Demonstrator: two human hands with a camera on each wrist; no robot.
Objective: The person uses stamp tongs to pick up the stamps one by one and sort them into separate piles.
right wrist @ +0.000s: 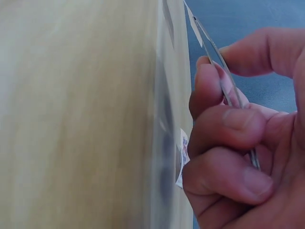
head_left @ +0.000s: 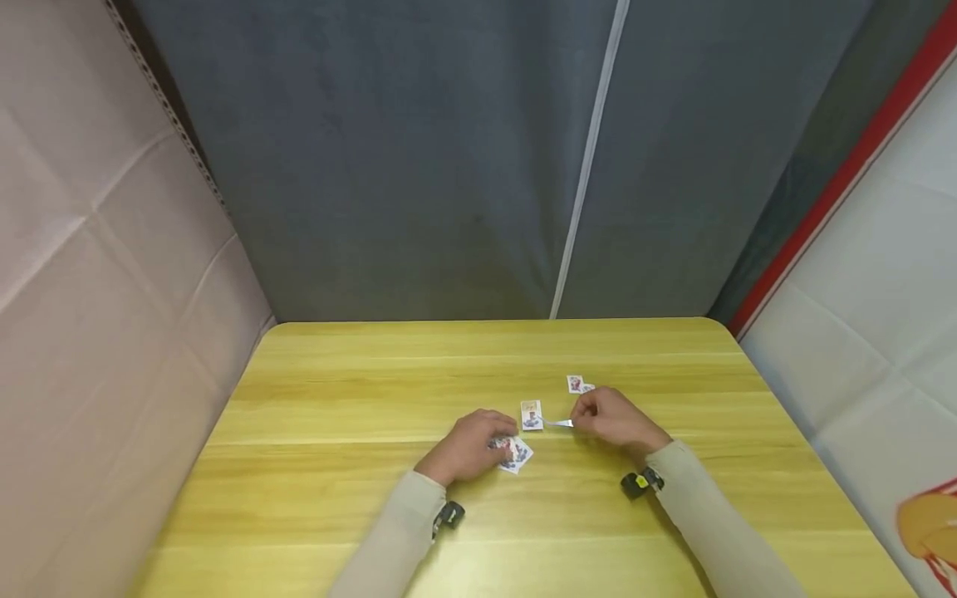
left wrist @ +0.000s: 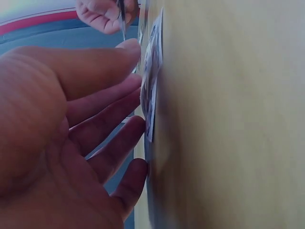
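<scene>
- Pinching tweezers [head_left: 557,423] in right hand [head_left: 613,418], tips at a sticker [head_left: 532,414].
- Left hand [head_left: 471,446], fingers straight, presses sticker sheet [head_left: 514,453] flat.
- Next, likely: a steady lift and precise placement.

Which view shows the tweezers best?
The right wrist view: the tweezers run between the right hand thumb and fingers, tips holding a small sticker. The head view shows only a small silver sliver; the left wrist view shows just their tips, far off.

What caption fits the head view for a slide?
Over a yellow wooden table, the right hand pinches tweezers toward a small card; the left hand rests on more cards.
</scene>
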